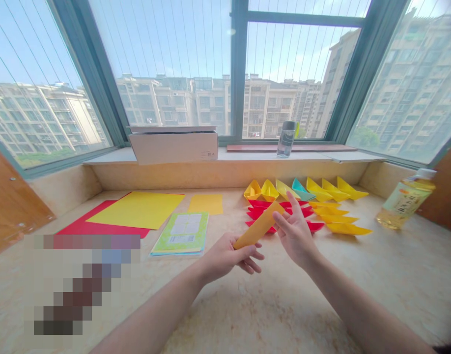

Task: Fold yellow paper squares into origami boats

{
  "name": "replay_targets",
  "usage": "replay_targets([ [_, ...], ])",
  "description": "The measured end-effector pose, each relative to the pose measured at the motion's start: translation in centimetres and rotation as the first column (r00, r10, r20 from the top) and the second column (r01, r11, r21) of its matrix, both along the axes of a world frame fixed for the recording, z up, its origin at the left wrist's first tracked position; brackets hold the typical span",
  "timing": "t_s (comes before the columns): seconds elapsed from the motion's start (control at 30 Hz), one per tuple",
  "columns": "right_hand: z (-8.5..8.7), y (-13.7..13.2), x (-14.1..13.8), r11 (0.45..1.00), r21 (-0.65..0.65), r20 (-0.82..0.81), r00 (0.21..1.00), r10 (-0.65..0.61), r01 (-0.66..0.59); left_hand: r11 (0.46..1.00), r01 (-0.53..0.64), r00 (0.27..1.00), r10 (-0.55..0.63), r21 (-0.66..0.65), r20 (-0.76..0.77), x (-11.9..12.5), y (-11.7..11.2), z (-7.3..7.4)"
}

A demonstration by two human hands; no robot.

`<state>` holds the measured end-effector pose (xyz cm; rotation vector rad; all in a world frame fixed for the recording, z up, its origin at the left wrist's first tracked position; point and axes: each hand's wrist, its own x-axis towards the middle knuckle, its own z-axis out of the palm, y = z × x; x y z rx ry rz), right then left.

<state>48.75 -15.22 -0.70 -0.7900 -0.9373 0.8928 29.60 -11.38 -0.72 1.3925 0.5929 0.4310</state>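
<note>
A strip of folded orange-yellow paper (pixel 260 225) sits between my hands, tilted with its upper end to the right. My left hand (pixel 225 256) grips its lower end, and my right hand (pixel 295 231) pinches its upper end between fingertips. Just beyond my right hand lie several red paper boats (pixel 260 209), partly hidden behind it. Rows of folded yellow paper boats (pixel 334 189) and one teal boat (pixel 301 189) stand behind them. More yellow boats (pixel 347 227) lie to the right.
On the marble counter (pixel 284 305) lie a yellow sheet (pixel 137 210) over a red sheet (pixel 89 227), a small orange-yellow sheet (pixel 206 203), and a printed booklet (pixel 180 234). A pixelated patch (pixel 78 282) covers the lower left. A bottle of tea (pixel 406 199) stands right; a cardboard box (pixel 174 145) and water bottle (pixel 286 139) occupy the windowsill.
</note>
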Motion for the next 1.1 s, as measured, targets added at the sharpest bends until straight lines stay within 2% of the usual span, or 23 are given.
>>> replay_targets([
  [0.1,-0.2,-0.2,-0.5,0.986,-0.051,0.139,0.977,0.162,-0.156,0.998,-0.069,0.997,0.069,-0.003,0.045,0.3,-0.3,0.0],
  [0.17,-0.5,-0.2,-0.6,0.966,-0.127,0.248,0.936,0.249,-0.224,0.998,-0.058,0.998,0.059,-0.032,0.035,0.5,-0.4,-0.1],
  [0.27,-1.0,0.0,-0.4,0.969,-0.157,0.294,0.928,0.230,-0.191,0.999,-0.020,1.000,0.020,-0.038,0.001,0.5,-0.5,-0.4],
  [0.37,-1.3,0.1,-0.2,0.981,-0.132,0.323,0.929,0.179,-0.143,1.000,-0.001,0.999,0.002,0.021,-0.051,0.3,-0.3,-0.7],
  [0.53,-1.2,-0.1,-0.5,0.951,-0.171,0.400,0.863,0.308,-0.259,0.995,-0.003,0.998,0.010,0.103,-0.065,0.1,0.1,-0.9],
  [0.6,-0.9,-0.2,-0.5,0.960,-0.162,0.408,0.870,0.276,-0.228,0.993,-0.010,0.998,0.017,0.118,-0.053,0.2,0.1,-0.7],
  [0.73,-0.4,-0.6,-0.4,0.990,-0.108,0.403,0.907,0.123,-0.087,0.990,-0.006,0.999,0.011,0.138,-0.035,0.3,-0.3,0.0],
  [0.87,-0.2,-0.7,-0.4,0.995,-0.074,0.356,0.930,0.090,-0.068,0.985,-0.006,0.999,0.015,0.173,-0.047,0.4,-0.4,0.1],
  [1.1,-0.7,-0.4,0.1,0.999,-0.043,0.314,0.950,0.005,0.009,0.976,0.039,0.998,-0.029,0.213,-0.052,0.2,0.2,-0.6],
])
